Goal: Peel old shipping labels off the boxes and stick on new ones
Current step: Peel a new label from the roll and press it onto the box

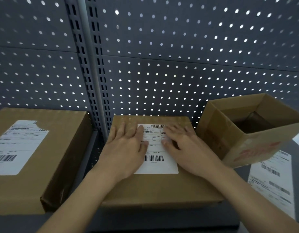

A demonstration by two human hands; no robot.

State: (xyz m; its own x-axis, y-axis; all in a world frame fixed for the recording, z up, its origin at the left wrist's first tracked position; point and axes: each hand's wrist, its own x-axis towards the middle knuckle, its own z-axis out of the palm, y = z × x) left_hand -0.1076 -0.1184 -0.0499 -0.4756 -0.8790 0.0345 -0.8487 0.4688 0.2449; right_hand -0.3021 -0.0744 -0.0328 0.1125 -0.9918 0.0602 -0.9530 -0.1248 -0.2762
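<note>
A grey perforated back wall (179,47) with a slotted upright post (93,73) fills the upper view. Below it, three cardboard boxes stand in a row on a dark shelf (162,219).

The closed left box (58,140) carries a white label with a torn top corner (19,145). A narrow gap separates it from the flat middle box (162,187). To the right, an open empty box (246,143) sits tilted, its near corner just beside the middle box's right edge. Loose label sheets (273,182) lie on the shelf beneath and in front of it.

The new label (155,153) lies flat on the middle box's top, toward the back, with bare cardboard in front of it.

Both hands rest on this label with fingers straight, grasping nothing. The left hand (127,148) covers its left edge; the right hand (184,147) covers its right edge. The fingertips nearly meet over the printed middle, and the lower barcode shows between the wrists.
</note>
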